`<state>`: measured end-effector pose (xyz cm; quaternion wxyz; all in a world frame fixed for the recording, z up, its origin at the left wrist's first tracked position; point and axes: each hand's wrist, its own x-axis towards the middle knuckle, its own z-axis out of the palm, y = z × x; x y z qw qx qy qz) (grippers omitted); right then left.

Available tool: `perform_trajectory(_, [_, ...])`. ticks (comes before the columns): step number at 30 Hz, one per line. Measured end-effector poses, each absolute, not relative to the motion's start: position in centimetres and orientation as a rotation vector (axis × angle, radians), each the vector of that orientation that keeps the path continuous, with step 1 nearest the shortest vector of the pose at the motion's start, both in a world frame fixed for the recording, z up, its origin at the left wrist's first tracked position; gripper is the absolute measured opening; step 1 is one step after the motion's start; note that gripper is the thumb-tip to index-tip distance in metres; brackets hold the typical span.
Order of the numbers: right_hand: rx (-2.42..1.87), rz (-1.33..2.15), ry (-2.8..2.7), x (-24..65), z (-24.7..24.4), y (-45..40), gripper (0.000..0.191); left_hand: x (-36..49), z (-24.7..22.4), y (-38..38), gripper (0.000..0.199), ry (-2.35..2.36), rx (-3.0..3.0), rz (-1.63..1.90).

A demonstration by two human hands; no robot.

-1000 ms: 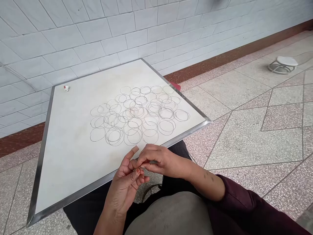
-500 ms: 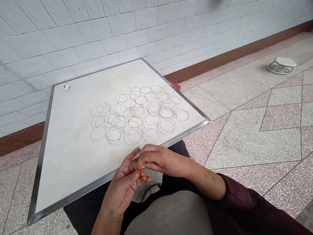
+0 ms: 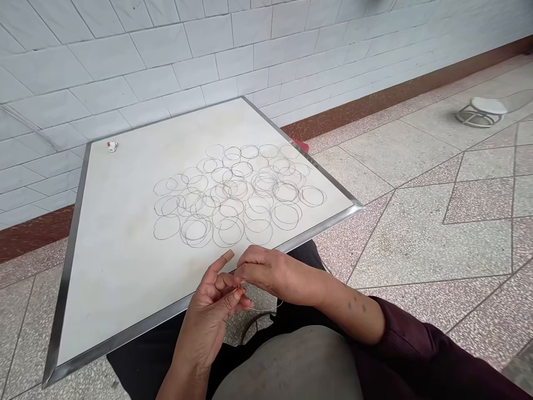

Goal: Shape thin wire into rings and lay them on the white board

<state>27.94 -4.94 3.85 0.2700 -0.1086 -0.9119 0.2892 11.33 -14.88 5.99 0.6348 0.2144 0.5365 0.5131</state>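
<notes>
My left hand (image 3: pixel 210 316) and my right hand (image 3: pixel 281 278) meet over the near edge of the table, above my lap. Between thumb and fingertips, the left pinches a very thin wire (image 3: pixel 266 310), which curves below the right hand. The right fingers are bent together, with their tips touching the same spot on that wire. The left index finger stretches out away from the pinch. Exactly how the wire sits between the right fingertips is hidden. Beyond my hands, many thin wire rings (image 3: pixel 237 189) lie spread and overlapping on the white tabletop (image 3: pixel 120 261).
A metal rim (image 3: pixel 125 326) runs around the table. A small white and red object (image 3: pixel 112 146) lies near its far left corner. Behind stands a white tiled wall (image 3: pixel 166 47). A low white stool (image 3: pixel 483 112) is on the stone floor at right.
A curved stretch of thin wire now shows below my right hand, where it could not be made out before. Both hands have shifted only slightly.
</notes>
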Motion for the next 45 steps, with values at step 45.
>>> perform_trajectory(45, [-0.398,1.155,-2.133,27.1,4.9,-5.5,0.013,11.0,5.6,-16.3,0.061,1.026,0.365,1.344])
